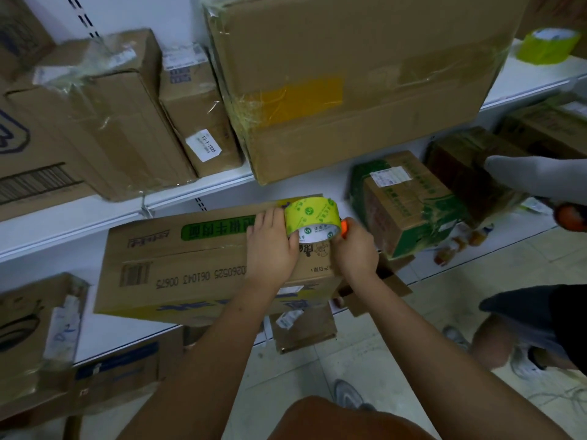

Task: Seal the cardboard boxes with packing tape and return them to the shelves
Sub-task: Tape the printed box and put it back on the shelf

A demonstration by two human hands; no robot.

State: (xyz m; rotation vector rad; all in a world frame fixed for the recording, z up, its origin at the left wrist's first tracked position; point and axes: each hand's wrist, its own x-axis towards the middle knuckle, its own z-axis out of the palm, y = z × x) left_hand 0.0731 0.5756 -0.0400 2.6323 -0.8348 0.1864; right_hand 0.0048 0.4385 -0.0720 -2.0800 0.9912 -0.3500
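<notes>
**Tape roll meets carton at the shelf edge**

A worker's left hand curls around a roll of yellow-green packing tape, fingers wrapped over its outer face, and holds it upright on the far right end of a long cardboard box. The right hand closes on a small orange tool just beside the roll, probably a cutter, though its blade is hidden behind the fingers. The box lies on its side across a white shelf, its near edge jutting past the shelf front, printed lettering upside down to the worker.

Sealing of this carton looks to be barely begun: no fresh strip is visible along its top seam, and it has yet to be pushed back into place. On the shelf above, a large brown carton and its smaller neighbours already wear glossy tape bands. To the right, a second person's white-gloved hand rests on a dark box, and a spare tape roll sits on the upper shelf.
</notes>
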